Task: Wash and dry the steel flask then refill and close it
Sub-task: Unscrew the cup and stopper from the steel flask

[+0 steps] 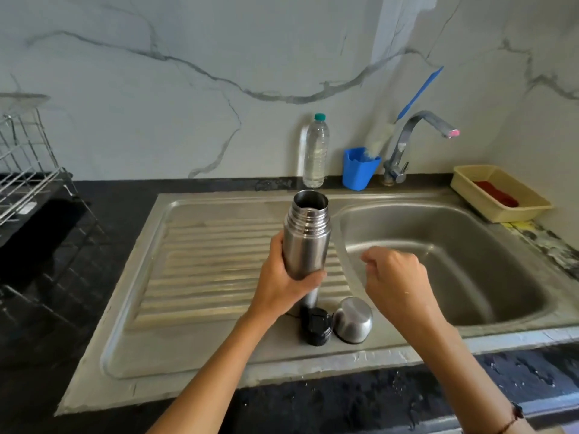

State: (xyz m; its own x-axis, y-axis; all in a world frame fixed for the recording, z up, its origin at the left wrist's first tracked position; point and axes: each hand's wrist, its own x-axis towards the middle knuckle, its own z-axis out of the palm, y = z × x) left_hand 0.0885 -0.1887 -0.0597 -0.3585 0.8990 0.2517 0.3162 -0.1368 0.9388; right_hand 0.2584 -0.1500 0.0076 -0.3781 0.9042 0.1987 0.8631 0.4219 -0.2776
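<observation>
Stopper (315, 326), cup lid (353, 320) beside flask (306, 236)

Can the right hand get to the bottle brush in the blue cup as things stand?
Probably yes. The right hand holds nothing and hovers over the sink basin; the bottle brush stands behind it in the blue cup, handle free, with only the tap close beside.
</observation>
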